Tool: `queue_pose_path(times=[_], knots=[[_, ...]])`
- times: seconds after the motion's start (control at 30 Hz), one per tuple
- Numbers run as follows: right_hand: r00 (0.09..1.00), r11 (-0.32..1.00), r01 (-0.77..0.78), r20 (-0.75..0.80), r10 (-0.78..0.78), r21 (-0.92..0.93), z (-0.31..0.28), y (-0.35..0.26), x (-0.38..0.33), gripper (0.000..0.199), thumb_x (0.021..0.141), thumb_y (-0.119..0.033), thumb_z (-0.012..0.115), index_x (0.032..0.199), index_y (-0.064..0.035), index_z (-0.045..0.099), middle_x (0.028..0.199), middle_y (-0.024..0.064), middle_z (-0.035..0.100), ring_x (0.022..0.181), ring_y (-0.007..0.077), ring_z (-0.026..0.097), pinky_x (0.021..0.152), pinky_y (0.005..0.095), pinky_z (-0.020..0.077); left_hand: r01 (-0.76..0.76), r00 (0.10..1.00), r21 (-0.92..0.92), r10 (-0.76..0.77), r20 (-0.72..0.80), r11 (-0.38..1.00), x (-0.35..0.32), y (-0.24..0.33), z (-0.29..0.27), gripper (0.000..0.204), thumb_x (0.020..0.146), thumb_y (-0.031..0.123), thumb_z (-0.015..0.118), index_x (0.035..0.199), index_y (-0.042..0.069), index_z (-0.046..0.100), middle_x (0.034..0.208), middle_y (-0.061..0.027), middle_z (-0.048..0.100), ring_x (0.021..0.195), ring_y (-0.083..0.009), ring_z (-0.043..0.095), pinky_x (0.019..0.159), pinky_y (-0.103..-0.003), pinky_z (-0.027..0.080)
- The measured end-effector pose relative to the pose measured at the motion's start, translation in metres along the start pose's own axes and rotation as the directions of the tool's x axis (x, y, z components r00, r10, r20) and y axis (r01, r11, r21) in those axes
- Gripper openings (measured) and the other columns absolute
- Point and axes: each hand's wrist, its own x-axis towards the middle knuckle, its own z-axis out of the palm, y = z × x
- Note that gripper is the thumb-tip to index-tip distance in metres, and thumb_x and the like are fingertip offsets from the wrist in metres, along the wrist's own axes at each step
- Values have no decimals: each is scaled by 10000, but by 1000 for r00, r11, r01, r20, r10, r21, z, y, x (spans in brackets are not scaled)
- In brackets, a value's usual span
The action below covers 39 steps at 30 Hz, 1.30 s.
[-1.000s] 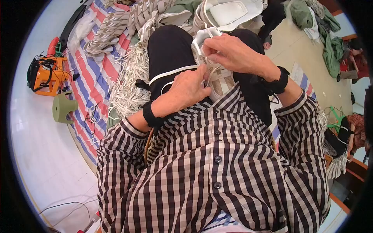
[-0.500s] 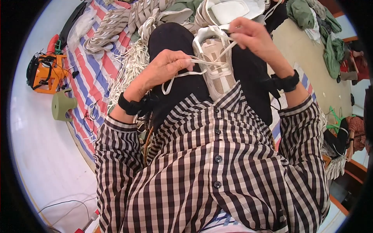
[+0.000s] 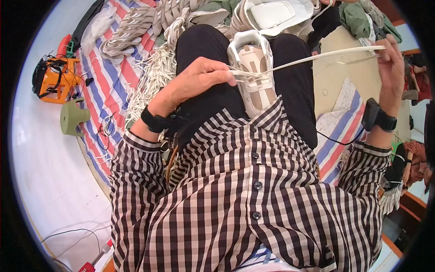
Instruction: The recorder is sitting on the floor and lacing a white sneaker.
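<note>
Holding flat cream fabric laces [image 3: 317, 57] on either side of a beige-and-white sneaker [image 3: 254, 86], the person sits with it between the thighs of black trousers [image 3: 199, 45], its toe toward a black-and-beige checked shirt [image 3: 213, 195]. In the head view, the left hand [image 3: 199, 78] pinches a short length between thumb and fingers, just beside the sneaker. The right hand [image 3: 390, 63] is raised well out to the right, closed on a long strand stretched from the sneaker; its exact fingertip grip is hard to make out. Left of the trousers lies a tangled heap of white cords [image 3: 147, 84] on a red, white and blue striped sheet [image 3: 120, 75]. A rounded olive-green stool [image 3: 72, 117] stands at that sheet's edge, near an orange plastic object [image 3: 56, 80].
</note>
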Motion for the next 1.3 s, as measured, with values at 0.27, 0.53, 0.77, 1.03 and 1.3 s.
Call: queue_pose_path(times=[0.27, 0.53, 0.77, 1.03, 1.3], knots=[[983, 987, -157, -97, 154, -34, -113, 41, 63, 233, 896, -88, 621, 1090, 4, 530, 665, -6, 517, 622, 98, 517, 738, 289, 506, -94, 995, 127, 95, 1, 987, 16, -9, 29, 196, 839, -26, 456, 905, -6, 639, 840, -11, 630, 810, -89, 568, 757, -225, 444], [969, 983, -184, -168, 181, -3, -111, 65, 70, 225, 887, -73, 629, 1079, 3, 539, 661, -9, 515, 617, 102, 522, 728, 284, 499, 190, 976, -287, -148, 160, 939, 20, 10, 18, 132, 844, 25, 523, 912, -14, 629, 707, -24, 613, 514, -44, 498, 462, -160, 380], [966, 988, -153, -211, 147, -14, -123, 66, 76, 271, 868, -68, 642, 1112, 11, 550, 672, -15, 515, 595, 101, 511, 709, 265, 499, -215, 954, 511, 290, -72, 832, 20, -7, 32, 51, 858, 51, 607, 893, 16, 618, 674, 2, 587, 533, -31, 497, 470, -168, 394], [967, 361, 126, 196, 165, -924, -77, 136, 16, 211, 848, -152, 642, 1020, -31, 637, 872, 28, 656, 816, 119, 615, 757, 269, 489, 258, 966, -272, -256, 45, 927, 31, 0, 17, 52, 857, 51, 614, 890, 12, 626, 716, -12, 633, 526, -47, 528, 456, -175, 408], [794, 691, 341, 588, 150, -637, 128, 99, -64, 110, 858, -46, 597, 966, -27, 594, 798, 100, 614, 682, 201, 594, 623, 298, 466, -203, 798, 782, 563, -217, 589, 19, -1, 51, 146, 747, 7, 678, 887, 25, 640, 673, -86, 584, 555, -195, 591, 490, -281, 459]])
